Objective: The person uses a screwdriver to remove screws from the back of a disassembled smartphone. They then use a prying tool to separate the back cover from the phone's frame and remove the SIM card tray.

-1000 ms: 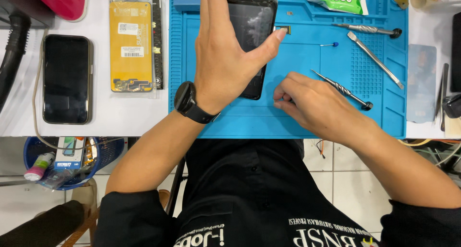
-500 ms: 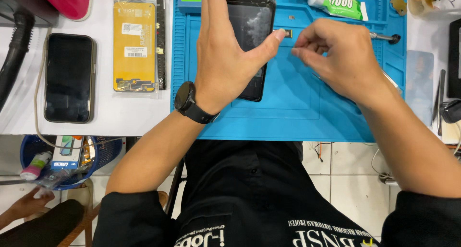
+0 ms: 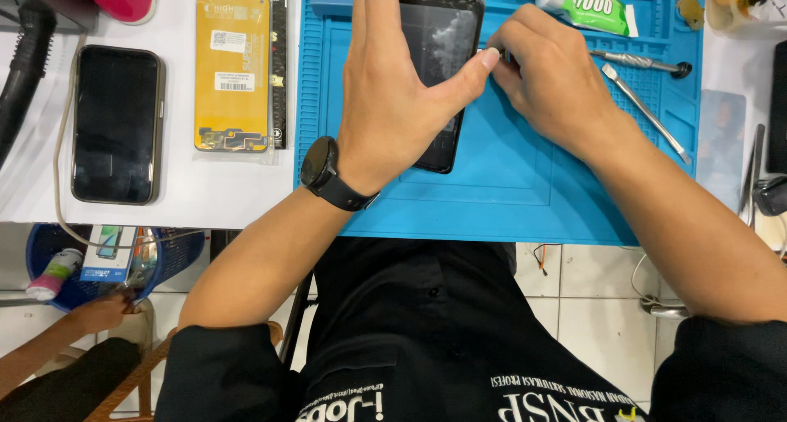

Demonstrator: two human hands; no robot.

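The head view showed the left hand (image 3: 393,94) clamped over a black smartphone (image 3: 437,69) lying on the ribbed blue silicone repair mat (image 3: 525,192) at the far middle of the table (image 3: 213,192), thumb stretched to its right edge. The right hand (image 3: 557,82) was pinched shut at that edge, on what I could not tell. The glossy glass could crack or slide under uneven pressure, and a small part could drop beside the slim metal pry tool (image 3: 643,110).
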